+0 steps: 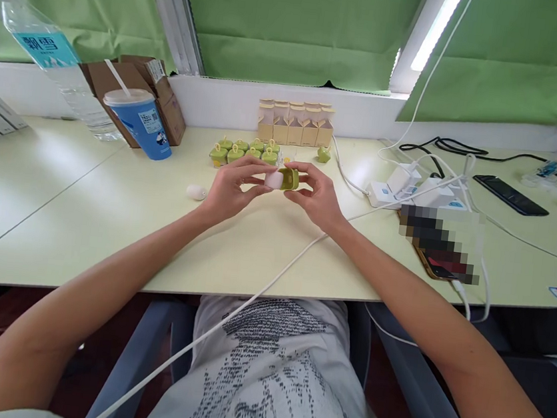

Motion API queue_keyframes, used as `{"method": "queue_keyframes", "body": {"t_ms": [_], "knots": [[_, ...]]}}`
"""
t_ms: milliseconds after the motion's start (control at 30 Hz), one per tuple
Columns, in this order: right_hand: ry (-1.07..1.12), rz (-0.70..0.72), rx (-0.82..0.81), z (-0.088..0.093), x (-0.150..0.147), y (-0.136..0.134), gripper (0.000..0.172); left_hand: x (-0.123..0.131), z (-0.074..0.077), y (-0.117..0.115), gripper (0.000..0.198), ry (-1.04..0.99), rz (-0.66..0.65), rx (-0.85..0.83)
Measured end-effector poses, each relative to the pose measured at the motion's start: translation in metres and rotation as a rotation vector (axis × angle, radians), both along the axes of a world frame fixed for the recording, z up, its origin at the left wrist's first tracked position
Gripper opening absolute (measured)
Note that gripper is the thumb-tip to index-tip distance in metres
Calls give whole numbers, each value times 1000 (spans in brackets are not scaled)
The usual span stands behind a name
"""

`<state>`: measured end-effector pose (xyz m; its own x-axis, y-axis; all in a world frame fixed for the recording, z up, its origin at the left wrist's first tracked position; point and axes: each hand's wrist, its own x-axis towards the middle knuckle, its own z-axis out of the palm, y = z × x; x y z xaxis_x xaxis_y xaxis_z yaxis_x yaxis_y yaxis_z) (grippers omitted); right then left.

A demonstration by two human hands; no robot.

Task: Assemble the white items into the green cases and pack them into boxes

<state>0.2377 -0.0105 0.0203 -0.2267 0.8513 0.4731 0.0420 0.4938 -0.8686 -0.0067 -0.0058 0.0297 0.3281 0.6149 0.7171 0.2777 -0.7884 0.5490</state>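
My left hand (233, 189) pinches a small white rounded case (274, 180), which looks like an earbud case, between thumb and fingers. My right hand (319, 197) grips a hollow green cover (289, 179), its opening turned toward the white case. The two pieces meet or nearly meet above the table; whether the case is partly inside the cover I cannot tell. Another white rounded piece (196, 191) lies left of my left hand. Behind my hands stand several green covers with loops (237, 153) in rows, and one separate green piece (323, 154) sits to their right.
Several small open cartons (295, 127) stand at the back. To the left are a blue cup (144, 128), a tilted water bottle (55, 53) and a cardboard box (170, 99). A power strip (383, 195), phones (510, 196) and cables are at right; a white cable (278, 276) crosses beneath my right forearm.
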Motion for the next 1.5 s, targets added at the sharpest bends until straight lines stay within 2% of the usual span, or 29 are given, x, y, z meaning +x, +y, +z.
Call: {"method": "queue_keyframes", "body": {"t_ms": [200, 400, 600, 767, 1000, 1200, 1300, 1500], "knots": [[-70, -38, 92, 1, 0, -6, 47, -1, 5, -6, 36, 20, 43, 44], [-159, -88, 212, 7, 0, -13, 50, -1, 6, -8, 45, 54, 79, 14], [-200, -73, 239, 7, 0, -14, 56, 1, 5, -6, 46, 60, 100, 10], [-228, -60, 222, 5, 1, -12, 56, 5, 1, -6, 49, 16, 74, -23], [-212, 13, 218, -5, 1, -4, 67, 8, -6, -4, 53, 26, 18, -63], [-173, 59, 175, -7, -3, -4, 73, 6, -8, -1, 64, 39, 22, -99], [-93, 149, 95, -6, -4, -5, 75, 4, -5, -1, 63, 78, 28, -21], [42, 281, 7, -2, -6, -6, 72, -3, 1, 1, 45, 278, 34, 285]]}}
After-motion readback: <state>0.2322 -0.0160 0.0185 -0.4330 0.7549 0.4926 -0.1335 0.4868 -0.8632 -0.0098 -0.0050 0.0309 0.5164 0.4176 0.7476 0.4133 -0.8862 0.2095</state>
